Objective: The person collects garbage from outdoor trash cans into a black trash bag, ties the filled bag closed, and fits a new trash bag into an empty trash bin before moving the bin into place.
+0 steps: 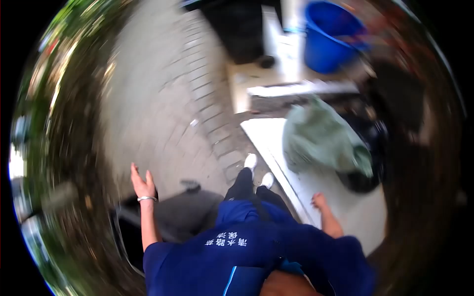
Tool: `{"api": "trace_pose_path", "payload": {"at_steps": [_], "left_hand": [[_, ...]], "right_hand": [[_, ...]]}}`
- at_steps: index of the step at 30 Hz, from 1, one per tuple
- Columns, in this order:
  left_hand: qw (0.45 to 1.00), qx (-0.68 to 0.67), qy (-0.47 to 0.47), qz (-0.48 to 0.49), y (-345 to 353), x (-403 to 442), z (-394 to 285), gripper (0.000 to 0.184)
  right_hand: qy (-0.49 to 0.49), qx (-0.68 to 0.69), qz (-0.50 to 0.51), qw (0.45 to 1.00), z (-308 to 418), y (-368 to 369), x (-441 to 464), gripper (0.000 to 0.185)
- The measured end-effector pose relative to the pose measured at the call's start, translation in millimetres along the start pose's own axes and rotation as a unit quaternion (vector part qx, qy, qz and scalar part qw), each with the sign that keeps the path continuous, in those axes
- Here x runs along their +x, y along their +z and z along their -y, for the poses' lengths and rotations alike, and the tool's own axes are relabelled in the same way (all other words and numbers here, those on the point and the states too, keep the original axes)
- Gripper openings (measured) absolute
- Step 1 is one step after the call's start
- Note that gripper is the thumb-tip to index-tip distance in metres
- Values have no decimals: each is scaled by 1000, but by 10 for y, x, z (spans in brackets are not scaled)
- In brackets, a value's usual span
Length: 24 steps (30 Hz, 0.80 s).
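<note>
My left hand (143,186) is stretched out at the left with its fingers apart and nothing in it; a silver bangle circles the wrist. Just below it is a dark bin-like container (173,209), partly hidden behind my body. My right hand (320,201) hangs over a white board (266,135) with its fingers curled in, and I see nothing in them. Ahead of that hand a pale green sack (316,140) rests on the board, apart from my fingers. Beside the sack is a shiny black plastic bag (368,143).
A blue bucket (328,42) stands beyond the board, near a black wheeled bin (239,29). A grey paved path (153,98) with a brick edging (202,89) runs ahead on the left. Greenery and the outer edges are smeared by motion.
</note>
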<state>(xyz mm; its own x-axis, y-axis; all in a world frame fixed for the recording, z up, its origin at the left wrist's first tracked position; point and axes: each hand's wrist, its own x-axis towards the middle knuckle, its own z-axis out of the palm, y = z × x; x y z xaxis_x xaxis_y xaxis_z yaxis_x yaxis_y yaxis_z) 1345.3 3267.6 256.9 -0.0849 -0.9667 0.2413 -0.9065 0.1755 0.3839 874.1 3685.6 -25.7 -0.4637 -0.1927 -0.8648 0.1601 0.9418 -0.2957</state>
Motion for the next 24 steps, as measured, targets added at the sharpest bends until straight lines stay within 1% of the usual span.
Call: {"api": "trace_pose_path", "payload": {"at_steps": [1, 3, 4, 5, 6, 7, 10, 11, 12, 13, 15, 16, 17, 18, 19, 20, 21, 23, 24], "left_hand": [[993, 67, -38, -86, -370, -287, 176, 57], [956, 206, -86, -192, -943, -922, 458, 57], [931, 242, -162, -219, -1154, -1274, 548, 55], [906, 277, -202, -250, -1318, -1656, 703, 55], [875, 314, -257, -266, -1476, -1998, 813, 56], [840, 340, -317, -281, -1553, -2335, 894, 56], [734, 398, -460, -302, -1658, -3346, 1064, 58], [704, 390, -515, -297, -1677, -3633, 1081, 59], [673, 377, -571, -280, -1690, -3852, 1065, 61], [642, 362, -623, -262, -1705, -4016, 1033, 64], [624, 253, -725, -145, -1804, -4365, 1162, 75], [617, 242, -739, -119, -1764, -4551, 1260, 82], [612, 217, -755, -91, -1779, -4567, 1207, 85], [622, 211, -754, -38, -1734, -4639, 1229, 79], [632, 204, -748, 16, -1657, -4765, 1255, 73], [695, 98, -709, -69, -1475, -4993, 1406, 64], [741, -10, -655, -148, -1343, -5212, 1556, 54], [718, -177, -642, -203, -1359, -5145, 1472, 40], [761, -144, -600, -199, -1327, -5202, 1477, 38]], "right_hand": [[-58, -30, 38, 997, 256, 223, -57, 19], [-111, -68, 153, 980, 836, 604, -75, 17], [-135, -133, 192, 963, 1128, 712, -75, 17], [-230, -135, 208, 941, 1400, 827, -104, 14], [-316, -120, 223, 914, 1626, 936, -174, 12], [-333, -115, 261, 899, 1833, 995, -124, 10], [-351, -119, 266, 890, 2378, 1033, -352, 8], [-361, -118, 270, 885, 2488, 1024, -339, 8], [-398, -144, 246, 872, 2586, 1068, -373, 7], [-457, -159, 233, 843, 2673, 1133, -396, 9], [-491, -197, 220, 820, 2817, 1511, -898, 13], [-503, -158, 290, 799, 2864, 1773, -1240, 16], [-510, -114, 356, 774, 2875, 2064, -1610, 19], [-524, -120, 379, 753, 2852, 2337, -1946, 22], [-548, -138, 369, 738, 2782, 2569, -2311, 28], [-570, -158, 372, 715, 2727, 2753, -2714, 35], [-589, -179, 374, 694, 2636, 2930, -3041, 43], [-581, -238, 335, 703, 2394, 3267, -3373, 62], [-599, -256, 321, 687, 2377, 3330, -3403, 67]]}}
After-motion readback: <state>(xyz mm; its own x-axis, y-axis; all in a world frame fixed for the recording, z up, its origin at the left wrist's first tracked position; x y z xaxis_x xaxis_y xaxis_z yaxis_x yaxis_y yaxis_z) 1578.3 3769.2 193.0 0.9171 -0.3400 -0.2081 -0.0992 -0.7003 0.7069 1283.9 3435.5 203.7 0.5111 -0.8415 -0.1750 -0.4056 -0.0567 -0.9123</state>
